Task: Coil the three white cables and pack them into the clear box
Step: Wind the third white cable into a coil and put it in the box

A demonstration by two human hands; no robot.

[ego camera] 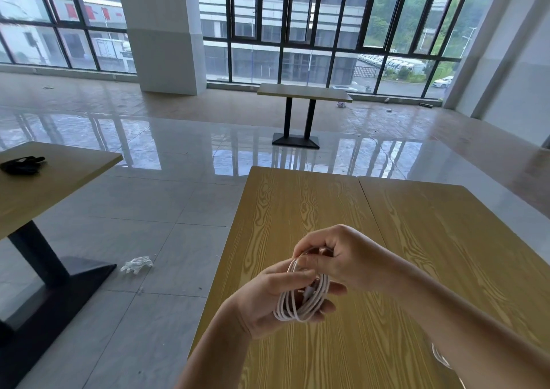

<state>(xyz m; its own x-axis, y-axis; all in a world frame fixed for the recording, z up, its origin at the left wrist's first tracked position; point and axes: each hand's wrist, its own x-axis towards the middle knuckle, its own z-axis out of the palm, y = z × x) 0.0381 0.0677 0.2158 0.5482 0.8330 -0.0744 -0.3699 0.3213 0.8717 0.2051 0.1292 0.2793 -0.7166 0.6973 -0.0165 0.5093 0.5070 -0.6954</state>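
Coiled white cable (pixel 300 301) gripped in left hand (pixel 268 302), right hand (pixel 336 257) pinching its top loop, above wooden table (pixel 416 240), possibly another cable (pixel 440 359) under right forearm

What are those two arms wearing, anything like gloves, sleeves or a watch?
Nothing that shows. Both the left hand and the right hand are bare, with no gloves, rings or markings in view. The forearms are uncovered as far as the picture reaches, with no sleeve, watch or strap visible.

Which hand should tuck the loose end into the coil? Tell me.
Probably the right hand: it already pinches the top of the white cable, while the left hand cradles the loops from below.
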